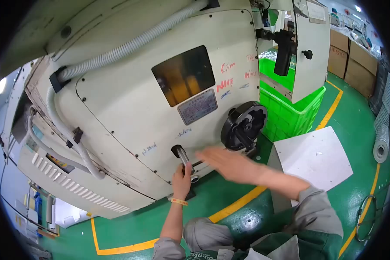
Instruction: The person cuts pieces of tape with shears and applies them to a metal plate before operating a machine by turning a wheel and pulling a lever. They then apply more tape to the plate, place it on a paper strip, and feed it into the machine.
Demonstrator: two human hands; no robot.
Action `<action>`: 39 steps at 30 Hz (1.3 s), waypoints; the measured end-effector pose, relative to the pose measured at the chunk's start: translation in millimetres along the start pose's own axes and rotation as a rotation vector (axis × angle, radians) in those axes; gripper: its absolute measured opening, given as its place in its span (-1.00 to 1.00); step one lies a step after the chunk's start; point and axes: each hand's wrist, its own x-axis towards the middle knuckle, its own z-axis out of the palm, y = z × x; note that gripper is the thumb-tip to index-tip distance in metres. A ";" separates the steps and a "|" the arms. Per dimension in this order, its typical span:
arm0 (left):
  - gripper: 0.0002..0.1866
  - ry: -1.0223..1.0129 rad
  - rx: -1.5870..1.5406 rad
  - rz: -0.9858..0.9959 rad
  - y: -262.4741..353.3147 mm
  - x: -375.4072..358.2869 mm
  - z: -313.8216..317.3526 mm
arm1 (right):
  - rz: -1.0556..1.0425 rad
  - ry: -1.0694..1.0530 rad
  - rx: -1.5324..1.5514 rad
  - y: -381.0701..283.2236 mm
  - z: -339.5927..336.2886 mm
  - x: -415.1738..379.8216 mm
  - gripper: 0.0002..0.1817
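Observation:
My left hand point(181, 178) wraps round a shiny metal rod point(183, 157) that sticks out of a dark round hole low in the cream machine panel point(130, 112). A yellow band circles that wrist. Just right of the rod, my right hand point(223, 163) is stretched out with its fingers pointing left, slightly smeared by motion, and holds nothing I can see. Above it, a black handwheel point(245, 125) is mounted on the panel. A dark window point(183, 76) and a metal nameplate point(197, 107) sit higher up. The rod's lower end is partly hidden by my fingers.
A bright green crate point(292, 108) stands right of the machine, under an open panel door point(312, 47). A white sheet-metal cover point(314, 158) rests on the green floor. Ribbed hose point(130, 45) runs along the machine. Cardboard boxes point(351, 60) and a mesh roll point(381, 145) are far right.

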 end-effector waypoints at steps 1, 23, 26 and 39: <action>-0.52 -0.023 0.036 -0.023 3.6 -1.3 -3.9 | -0.057 0.008 -0.043 -2.5 30.3 -6.0 -0.30; -0.64 0.492 0.632 -0.318 -31.4 -109.5 -224.2 | 0.756 -0.841 0.819 27.7 -147.5 -138.2 -0.64; -0.68 0.962 -0.130 -0.379 170.6 -110.4 -287.9 | 0.979 -1.148 0.979 54.2 -302.5 -120.9 -0.73; -0.79 0.664 -0.255 -0.059 480.9 47.8 -393.0 | 0.755 -0.349 0.792 65.9 -495.0 312.1 -0.81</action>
